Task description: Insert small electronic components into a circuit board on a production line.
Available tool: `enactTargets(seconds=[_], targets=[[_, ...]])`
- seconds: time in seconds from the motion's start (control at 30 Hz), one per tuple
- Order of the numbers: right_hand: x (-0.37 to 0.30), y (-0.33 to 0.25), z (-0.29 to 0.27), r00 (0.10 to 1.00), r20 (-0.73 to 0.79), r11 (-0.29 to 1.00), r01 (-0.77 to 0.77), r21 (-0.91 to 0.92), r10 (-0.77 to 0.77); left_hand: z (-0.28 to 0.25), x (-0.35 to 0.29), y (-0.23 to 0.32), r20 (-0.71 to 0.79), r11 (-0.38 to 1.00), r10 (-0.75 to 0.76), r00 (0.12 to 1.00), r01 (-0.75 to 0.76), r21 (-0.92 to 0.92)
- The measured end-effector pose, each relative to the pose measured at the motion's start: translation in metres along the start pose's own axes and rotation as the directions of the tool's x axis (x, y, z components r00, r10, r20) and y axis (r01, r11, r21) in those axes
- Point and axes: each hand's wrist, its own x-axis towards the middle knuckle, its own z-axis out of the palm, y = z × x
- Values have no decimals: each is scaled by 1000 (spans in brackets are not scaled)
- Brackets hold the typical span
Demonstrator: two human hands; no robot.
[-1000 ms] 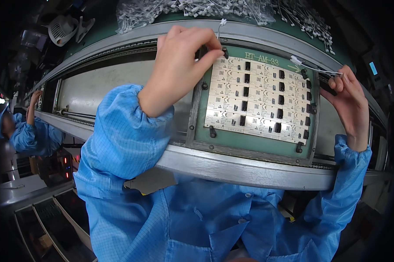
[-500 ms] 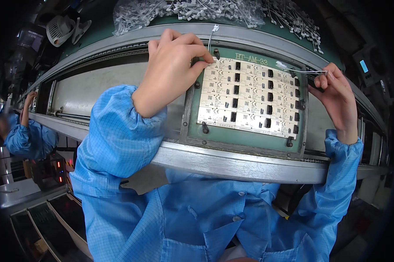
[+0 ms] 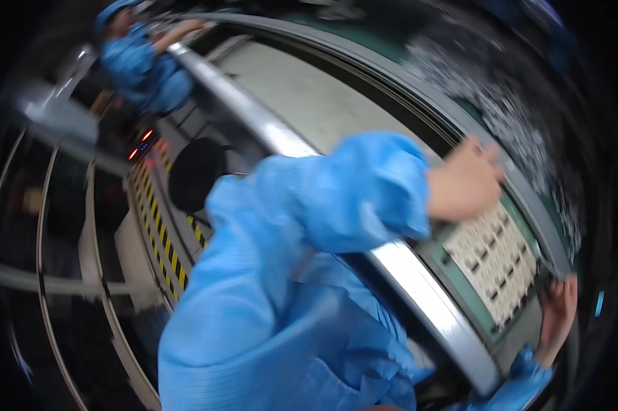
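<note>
The picture is smeared by motion. My left hand (image 3: pixel 468 179) lies over the far left corner of a panel of white circuit boards (image 3: pixel 494 257), its fingers too blurred to read and what they touch hidden. The boards carry rows of small black parts and sit on a green fixture (image 3: pixel 452 277). Beyond the panel's right end, my right hand (image 3: pixel 561 308) is raised with its fingers drawn together. A pale streak of white cable (image 3: pixel 546 264) runs beside those fingertips, close to the fixture's far right corner.
A metal conveyor rail (image 3: pixel 432 312) runs between my body and the fixture; a far rail (image 3: pixel 391 61) borders it. White cables (image 3: pixel 487 103) lie heaped beyond. At far left, a co-worker in blue (image 3: pixel 141 61) reaches onto the line. A dark round stool seat (image 3: pixel 198 175) stands left.
The whole view has swung and tilted left, so fixture and hands now appear at the right. My left hand stays at the fixture's far left corner; the right stays by its right end.
</note>
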Motion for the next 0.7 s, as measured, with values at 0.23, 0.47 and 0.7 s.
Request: enactTargets(seconds=[0.23,0.47,0.7], targets=[[42,0,-15,954,297,999,-42,-19,46,11,1,-15,30,1000,-11,999,12,-27],[16,-15,17,993,116,997,27,-66,-19,40,47,-50,-431,989,147,890,-126,78],[16,-9,36,988,152,1000,-11,22,8,50,43,-125,-642,973,-229,732,166,-157]])
